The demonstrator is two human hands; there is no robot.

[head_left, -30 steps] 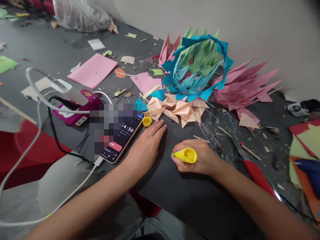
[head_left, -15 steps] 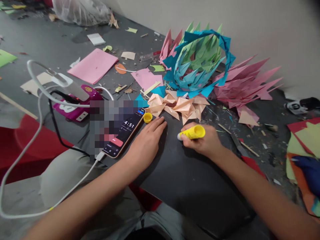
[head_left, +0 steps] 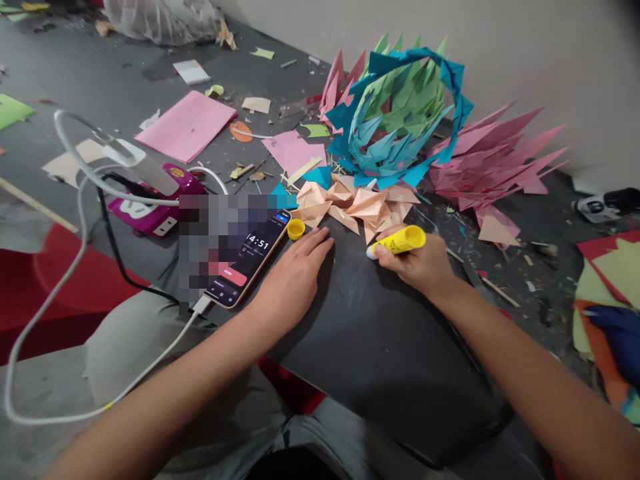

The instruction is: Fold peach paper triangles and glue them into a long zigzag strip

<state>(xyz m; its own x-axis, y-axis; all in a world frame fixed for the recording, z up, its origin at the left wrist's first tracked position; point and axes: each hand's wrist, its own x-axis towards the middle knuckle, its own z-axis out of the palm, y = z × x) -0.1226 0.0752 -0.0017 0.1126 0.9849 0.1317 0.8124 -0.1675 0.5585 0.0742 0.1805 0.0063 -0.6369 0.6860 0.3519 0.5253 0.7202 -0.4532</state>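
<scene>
My right hand [head_left: 423, 265] is closed around a yellow glue stick [head_left: 400, 241], its white tip pointing left just above the black board [head_left: 380, 347]. The stick's yellow cap [head_left: 295, 229] lies off it, beside the fingertips of my left hand [head_left: 295, 277], which rests flat on the board with fingers together and holds nothing. Just beyond both hands lie peach folded paper pieces [head_left: 357, 207]. Behind them stands a blue paper ring [head_left: 400, 120] around green folded points, with pink spiky paper pieces [head_left: 490, 167] to its right.
A phone [head_left: 250, 260] showing a timer lies left of my left hand, with a white cable plugged in. A magenta device [head_left: 150, 207] sits further left. Pink sheets [head_left: 187, 127], paper scraps and sticks litter the grey floor. Coloured papers [head_left: 605, 293] lie at the right edge.
My right hand has carried the glue stick away from me and up the board, toward the peach paper pieces. My left hand has stayed flat in place.
</scene>
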